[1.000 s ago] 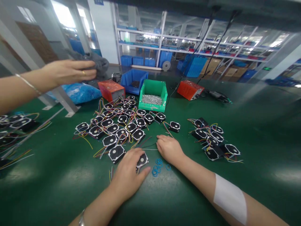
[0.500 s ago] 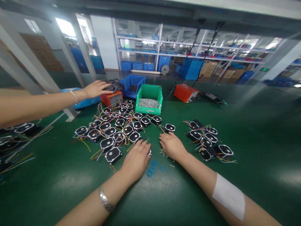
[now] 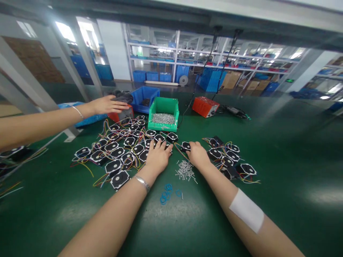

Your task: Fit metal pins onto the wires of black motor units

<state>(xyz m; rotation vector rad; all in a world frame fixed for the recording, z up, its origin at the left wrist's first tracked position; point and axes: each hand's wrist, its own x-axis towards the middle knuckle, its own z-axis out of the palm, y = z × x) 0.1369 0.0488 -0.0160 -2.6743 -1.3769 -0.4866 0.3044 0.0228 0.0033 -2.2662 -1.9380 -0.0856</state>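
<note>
My left hand (image 3: 158, 156) lies palm down with fingers spread on the near edge of a big heap of small black fan units (image 3: 120, 150) with coloured wires. My right hand (image 3: 197, 154) rests curled beside one fan unit (image 3: 185, 145), its fingers touching it; whether it grips it is not visible. A small pile of silver screws (image 3: 184, 169) lies on the green table just below my right hand. Several blue rubber rings (image 3: 167, 192) lie nearer me. A second, smaller heap of fan units (image 3: 230, 159) sits right of my right hand.
Another person's arm reaches in from the left, hand (image 3: 107, 105) over an orange box (image 3: 122, 114). A green bin of screws (image 3: 164, 113), a blue bin (image 3: 144, 97) and a second orange box (image 3: 205, 106) stand behind. More fan units (image 3: 10, 155) lie far left.
Both my hands moved forward into the fan heaps. The left hand let go of the fan it covered. A pile of screws now lies uncovered where my right hand was. The other person's hand lowered.
</note>
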